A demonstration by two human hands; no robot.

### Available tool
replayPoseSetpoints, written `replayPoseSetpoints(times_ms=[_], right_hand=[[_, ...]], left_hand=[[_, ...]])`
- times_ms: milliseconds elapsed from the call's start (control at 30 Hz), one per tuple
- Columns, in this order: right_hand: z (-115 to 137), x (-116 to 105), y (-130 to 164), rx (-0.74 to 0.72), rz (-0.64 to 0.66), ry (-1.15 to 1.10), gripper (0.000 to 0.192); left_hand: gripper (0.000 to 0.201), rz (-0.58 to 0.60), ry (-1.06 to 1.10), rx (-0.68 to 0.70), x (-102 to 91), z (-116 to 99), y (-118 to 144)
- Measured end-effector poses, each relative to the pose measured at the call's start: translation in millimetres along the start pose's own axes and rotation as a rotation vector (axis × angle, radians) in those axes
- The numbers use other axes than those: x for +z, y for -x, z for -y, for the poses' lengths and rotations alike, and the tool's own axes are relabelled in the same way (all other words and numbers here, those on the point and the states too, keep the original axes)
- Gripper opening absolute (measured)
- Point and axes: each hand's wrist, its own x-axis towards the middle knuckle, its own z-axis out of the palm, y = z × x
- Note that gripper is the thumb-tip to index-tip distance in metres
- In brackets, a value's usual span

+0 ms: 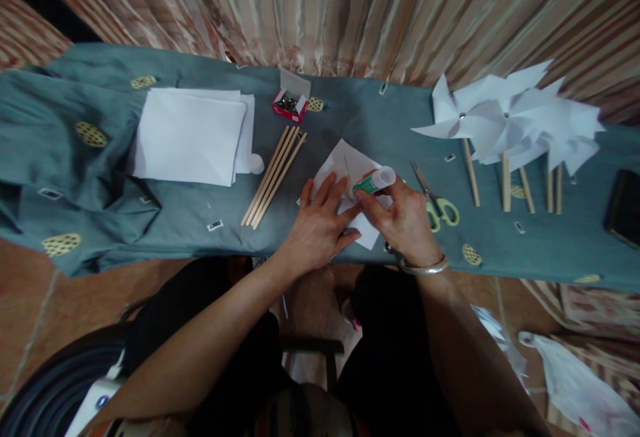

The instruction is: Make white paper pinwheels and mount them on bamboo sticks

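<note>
Two hands work at the near edge of the desk (350,117), which is covered by a teal cloth. The left hand (320,223) lies flat, fingers spread open, pressing down on a folded white paper (353,163). The right hand (407,220) has its fingers closed around a glue stick (375,181), green-bodied with a white end, held tilted with its lower end at the paper, close by the left fingertips. A metal bangle (423,267) sits on the right wrist.

Scissors (436,202) with pale green handles lie just right of the right hand. A bundle of wooden sticks (274,177) lies left of the paper, slanted. Further left, a stack of white sheets (193,133) rests on the cloth. A small red box (289,105), open, holding dark metal items too small to identify, stands behind the sticks. Several finished white pinwheels (505,120) on sticks lie at the right end of the desk. A dark flat object (624,207) sits at the far right edge. A striped curtain hangs behind the desk.
</note>
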Motion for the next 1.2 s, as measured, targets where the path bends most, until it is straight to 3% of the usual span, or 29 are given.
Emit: replayPoseSetpoints(times_ms=[1200], right_hand=[[-6.8,-5.3,0.4,-0.022,-0.015,0.050,0.030]], left_hand=[[0.053,0.019,0.007,0.003,0.5,1.5,0.2]])
